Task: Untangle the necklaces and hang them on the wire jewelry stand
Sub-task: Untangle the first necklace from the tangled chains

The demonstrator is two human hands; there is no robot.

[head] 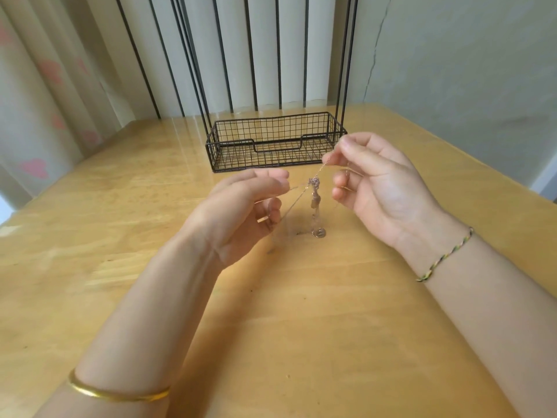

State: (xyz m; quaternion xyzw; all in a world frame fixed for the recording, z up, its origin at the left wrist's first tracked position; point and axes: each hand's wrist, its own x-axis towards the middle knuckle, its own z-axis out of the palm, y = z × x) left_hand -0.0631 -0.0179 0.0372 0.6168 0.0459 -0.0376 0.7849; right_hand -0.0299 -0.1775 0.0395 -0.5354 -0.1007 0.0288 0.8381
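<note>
**1. Work item.** The thin gold-toned chain necklaces (315, 203) hang in the air between the two hands, above the table and in front of the stand. I read them as bunched into a small knot (315, 184) at the top. A twisted length drops straight down from it to a small round metal pendant (319, 233), low over the table surface (I cannot tell whether it touches). Fine strands run out from the knot to either side.

**2. Hands.** The left hand (241, 212) pinches one strand between thumb and forefinger tips, just left of the knot. Its other fingers are curled toward the palm, and one carries a thin gold ring (262, 219). A second strand slants down past them. The right hand (376, 182) pinches another strand between thumb and forefinger, up and to the right of the knot. Its lower fingers are loosely bent, and I cannot tell whether they also catch chain.

**3. Surroundings.** The black wire jewelry stand (271, 152) rests on the light wooden table (301, 312) just beyond the hands. It has a rectangular mesh basket base, and thin upright rods run out of the top of the view. A plain gold bangle (117, 393) circles the left forearm. A braided green-and-yellow thread bracelet (446, 254) sits on the right wrist. A pale curtain with pink marks (36, 116) hangs at the left, and a pale wall (467, 55) stands at the right.
</note>
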